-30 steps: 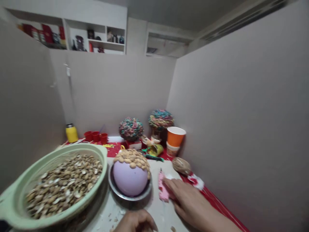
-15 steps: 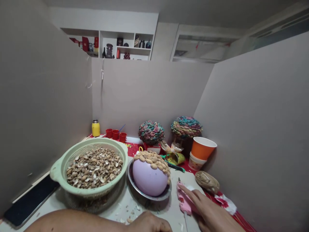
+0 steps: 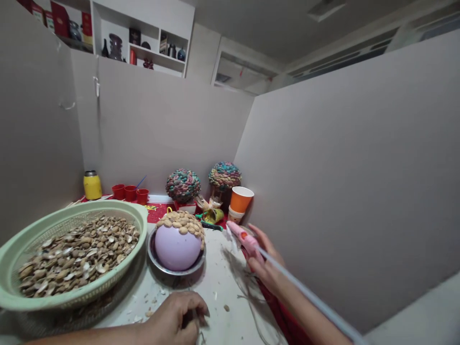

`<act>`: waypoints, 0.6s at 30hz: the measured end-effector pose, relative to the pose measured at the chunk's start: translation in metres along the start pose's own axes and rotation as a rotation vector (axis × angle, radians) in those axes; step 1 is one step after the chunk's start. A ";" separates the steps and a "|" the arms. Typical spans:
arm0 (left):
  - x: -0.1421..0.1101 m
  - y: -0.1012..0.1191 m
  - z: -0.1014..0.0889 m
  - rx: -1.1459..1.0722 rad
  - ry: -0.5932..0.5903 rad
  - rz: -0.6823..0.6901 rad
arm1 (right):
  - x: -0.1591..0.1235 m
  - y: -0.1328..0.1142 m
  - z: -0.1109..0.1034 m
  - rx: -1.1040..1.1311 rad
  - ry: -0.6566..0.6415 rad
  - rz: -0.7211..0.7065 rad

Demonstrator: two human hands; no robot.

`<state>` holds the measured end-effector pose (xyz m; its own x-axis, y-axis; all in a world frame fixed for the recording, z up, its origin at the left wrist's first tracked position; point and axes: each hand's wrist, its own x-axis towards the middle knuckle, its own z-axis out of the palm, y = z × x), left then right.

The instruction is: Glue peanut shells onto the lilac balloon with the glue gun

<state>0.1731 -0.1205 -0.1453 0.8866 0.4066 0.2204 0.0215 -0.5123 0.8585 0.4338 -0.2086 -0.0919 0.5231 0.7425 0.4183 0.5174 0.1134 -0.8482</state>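
In my right hand (image 3: 269, 266) is a pink hot glue gun (image 3: 245, 238), raised above the right side of the table with its nozzle pointing up and left. A long translucent glue stick (image 3: 305, 297) runs out of its back along my forearm. My left hand (image 3: 181, 311) rests low at the front of the table, fingers curled; whatever they hold, if anything, is hidden. Beyond it a lilac balloon (image 3: 176, 249) sits in a metal bowl (image 3: 154, 261). Overlapping nut shells (image 3: 183, 223) cover the balloon's top and right edge.
A green colander (image 3: 141, 247) full of shells stands at left. Behind are a yellow bottle (image 3: 92, 186), red cups (image 3: 130, 193), two colourful shell-covered domes (image 3: 183, 185) and an orange paper tub (image 3: 240, 201). A loose shell (image 3: 226, 308) and a cord lie in front. Grey partitions enclose the table.
My right hand has taken up the glue gun, which was lying on the table, and lifted it. My left hand shows more fully. The view has swung to the right.
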 end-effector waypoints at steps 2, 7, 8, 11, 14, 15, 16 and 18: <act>0.000 0.001 -0.001 0.020 -0.001 0.026 | 0.001 -0.005 0.006 0.269 0.078 0.149; 0.004 -0.004 0.000 0.031 -0.054 0.065 | 0.007 -0.003 0.034 0.407 0.077 0.272; 0.005 -0.006 0.000 0.028 -0.070 0.072 | 0.009 -0.002 0.037 0.414 0.088 0.277; 0.008 -0.010 -0.001 0.015 -0.102 0.085 | 0.019 0.000 0.032 0.397 0.148 0.245; 0.011 -0.012 -0.002 0.004 -0.117 0.082 | 0.029 0.001 0.019 0.323 0.149 0.248; 0.011 -0.012 -0.003 0.003 -0.116 0.080 | 0.031 0.002 0.015 0.296 0.130 0.268; 0.012 -0.011 -0.003 0.004 -0.113 0.077 | 0.032 0.002 0.013 0.273 0.109 0.289; 0.012 -0.009 -0.004 0.011 -0.097 0.077 | 0.028 0.003 0.012 0.249 0.085 0.314</act>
<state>0.1813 -0.1077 -0.1484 0.9263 0.2912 0.2392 -0.0435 -0.5480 0.8353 0.4420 -0.1795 -0.0861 0.6889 0.7107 0.1428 0.1495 0.0535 -0.9873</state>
